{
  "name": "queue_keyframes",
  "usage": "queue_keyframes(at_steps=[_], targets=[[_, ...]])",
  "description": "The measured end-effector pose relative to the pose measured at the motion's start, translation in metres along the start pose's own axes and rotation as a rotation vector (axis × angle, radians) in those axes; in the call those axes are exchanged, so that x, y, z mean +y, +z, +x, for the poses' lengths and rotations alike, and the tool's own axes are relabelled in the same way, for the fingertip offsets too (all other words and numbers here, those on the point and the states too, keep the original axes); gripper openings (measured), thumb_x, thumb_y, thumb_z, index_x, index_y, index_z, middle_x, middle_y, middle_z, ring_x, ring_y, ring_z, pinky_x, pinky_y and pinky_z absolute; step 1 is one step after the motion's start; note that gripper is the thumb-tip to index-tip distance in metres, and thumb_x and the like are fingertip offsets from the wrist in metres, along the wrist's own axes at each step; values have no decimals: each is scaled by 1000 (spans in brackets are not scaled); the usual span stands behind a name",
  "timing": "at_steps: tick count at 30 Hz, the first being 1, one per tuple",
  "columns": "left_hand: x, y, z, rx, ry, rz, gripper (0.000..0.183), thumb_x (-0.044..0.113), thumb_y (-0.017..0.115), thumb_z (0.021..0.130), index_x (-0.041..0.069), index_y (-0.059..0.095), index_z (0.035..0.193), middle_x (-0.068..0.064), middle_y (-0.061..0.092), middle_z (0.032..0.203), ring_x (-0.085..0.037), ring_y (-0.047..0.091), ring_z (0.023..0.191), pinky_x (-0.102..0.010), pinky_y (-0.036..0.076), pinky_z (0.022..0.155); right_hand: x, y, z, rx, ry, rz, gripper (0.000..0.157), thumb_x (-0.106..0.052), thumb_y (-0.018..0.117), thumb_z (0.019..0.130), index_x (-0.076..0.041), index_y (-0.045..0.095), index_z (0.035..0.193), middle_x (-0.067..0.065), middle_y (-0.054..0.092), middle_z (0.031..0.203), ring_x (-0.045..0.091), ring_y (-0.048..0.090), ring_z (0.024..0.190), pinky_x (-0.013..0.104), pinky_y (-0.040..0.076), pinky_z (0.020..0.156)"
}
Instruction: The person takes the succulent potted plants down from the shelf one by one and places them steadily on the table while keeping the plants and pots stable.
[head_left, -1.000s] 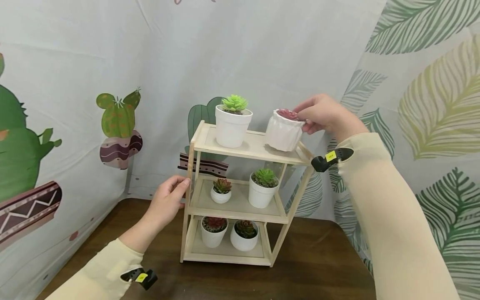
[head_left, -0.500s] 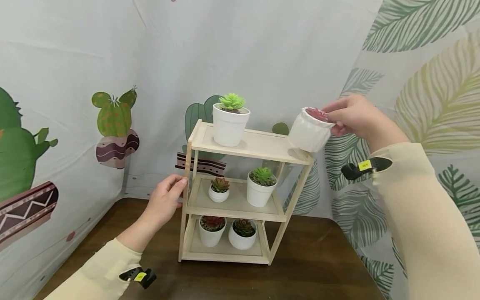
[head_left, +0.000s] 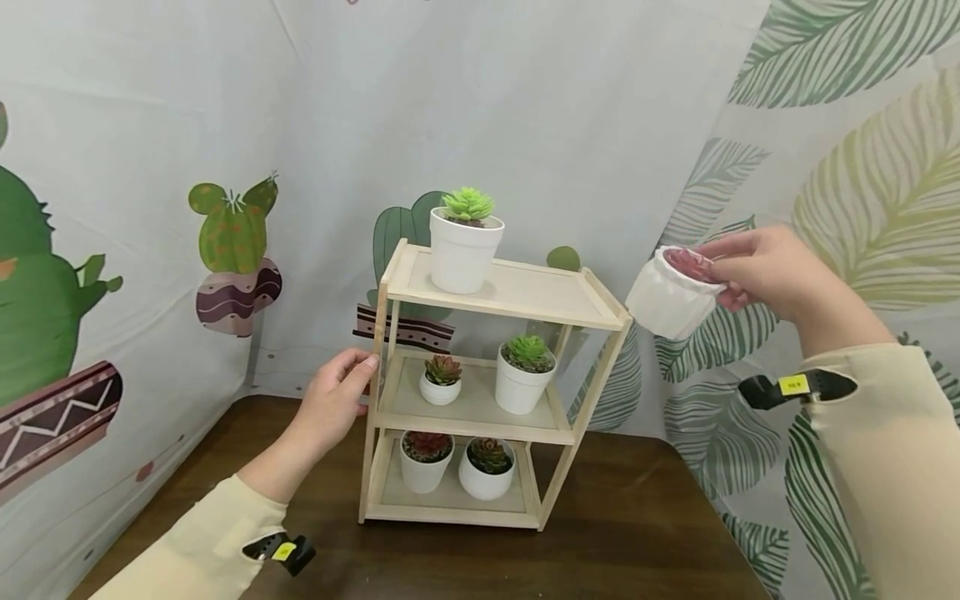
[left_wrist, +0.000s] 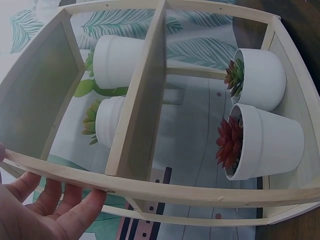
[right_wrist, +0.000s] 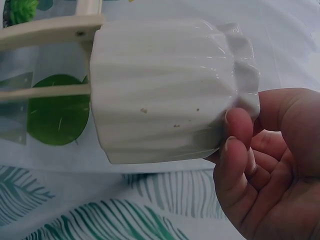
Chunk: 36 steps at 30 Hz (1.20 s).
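Observation:
In the head view my right hand (head_left: 783, 279) pinches the rim of a white ruffled flower pot (head_left: 667, 298) with a red succulent (head_left: 692, 264) in it. The pot is tilted and hangs in the air just right of the top shelf. Up close, the right wrist view shows fingertips (right_wrist: 239, 127) on the wavy rim of the pot. My left hand (head_left: 330, 400) grips the left post of a three-tier wooden plant shelf (head_left: 532, 290); its fingers curl round that post in the left wrist view.
A white pot with a bright green succulent (head_left: 465, 254) stands on the top tier. The middle tier bears a tiny potted succulent (head_left: 441, 388) and a green one (head_left: 523, 385). Two potted succulents, one red (head_left: 426, 467), sit at the bottom. Beneath is a brown table (head_left: 630, 517).
My right hand has lifted the ruffled pot off the top tier and carried it right, past the shelf's edge, then somewhat lower. My left hand stays on the post.

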<state>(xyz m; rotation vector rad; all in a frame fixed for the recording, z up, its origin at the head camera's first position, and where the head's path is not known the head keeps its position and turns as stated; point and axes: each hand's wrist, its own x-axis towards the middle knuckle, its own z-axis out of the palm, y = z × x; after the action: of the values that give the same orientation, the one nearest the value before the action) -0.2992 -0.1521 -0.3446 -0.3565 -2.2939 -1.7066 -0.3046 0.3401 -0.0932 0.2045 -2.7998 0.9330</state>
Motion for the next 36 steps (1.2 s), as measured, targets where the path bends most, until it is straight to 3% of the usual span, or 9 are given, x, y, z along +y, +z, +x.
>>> queue_keyframes(at_steps=[9, 14, 23, 36], targets=[[3, 0, 1, -6, 3, 1, 50, 44, 41, 110, 4, 57, 133, -24, 59, 133, -39, 60, 120, -46, 62, 85, 32, 3, -20, -8, 3, 40, 53, -11, 55, 102, 16, 44, 146, -16, 73, 85, 10, 66, 60, 28, 59, 58], [2, -1, 2, 1, 3, 16, 50, 44, 41, 110, 2, 57, 132, -23, 59, 132, -37, 60, 119, -46, 62, 84, 49, 15, -29, -24, -4, 59, 52, -11, 56, 102, 17, 44, 145, -15, 75, 87, 12, 67, 61, 30, 60, 59], [1, -1, 2, 6, 2, 22, 50, 45, 41, 110, 3, 58, 131, -23, 60, 131, -35, 60, 117, -46, 62, 84, 81, 60, -39, -50, -16, 51, 50, -9, 58, 99, 16, 49, 142, 24, 75, 112, 14, 69, 63, 33, 61, 59], [1, -1, 2, 9, 1, 30, 47, 44, 42, 110, 5, 59, 130, -24, 59, 130, -34, 61, 115, -48, 62, 85, 134, 134, -58, -72, 22, 127, 44, -4, 59, 97, 17, 54, 135, 23, 76, 102, 15, 67, 57, 33, 59, 52]])
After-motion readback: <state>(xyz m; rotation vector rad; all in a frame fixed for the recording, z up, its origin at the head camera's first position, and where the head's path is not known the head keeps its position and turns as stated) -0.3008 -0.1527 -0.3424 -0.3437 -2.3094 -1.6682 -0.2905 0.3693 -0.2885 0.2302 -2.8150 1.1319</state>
